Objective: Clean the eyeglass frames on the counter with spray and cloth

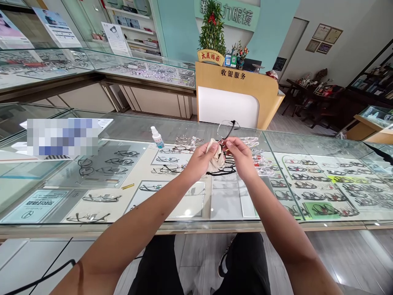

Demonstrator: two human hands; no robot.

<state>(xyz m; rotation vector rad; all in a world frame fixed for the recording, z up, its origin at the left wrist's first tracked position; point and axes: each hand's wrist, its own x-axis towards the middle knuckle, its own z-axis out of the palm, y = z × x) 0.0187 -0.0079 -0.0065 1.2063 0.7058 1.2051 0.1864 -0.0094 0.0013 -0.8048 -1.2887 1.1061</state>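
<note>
Above the glass display counter, my left hand [202, 157] is closed on a crumpled beige cloth [216, 160]. The cloth lies against one side of a pair of eyeglasses [229, 130], whose thin-rimmed lens and dark temple stick up above my fingers. My right hand [241, 153] pinches the same eyeglasses from the right; the exact grip point is partly hidden by the fingers. To the left of my hands a small white spray bottle [157, 137] with a blue label stands upright on the glass. Just beneath the cloth, black-framed glasses [225, 168] are seen.
Many eyeglass frames lie in rows inside the glass counter [172, 227]. Papers [61, 139] with a blurred patch rest on its left end. Beyond it stand a wooden cashier desk [201, 106] with a tall plant [211, 30] and further display cases [147, 71].
</note>
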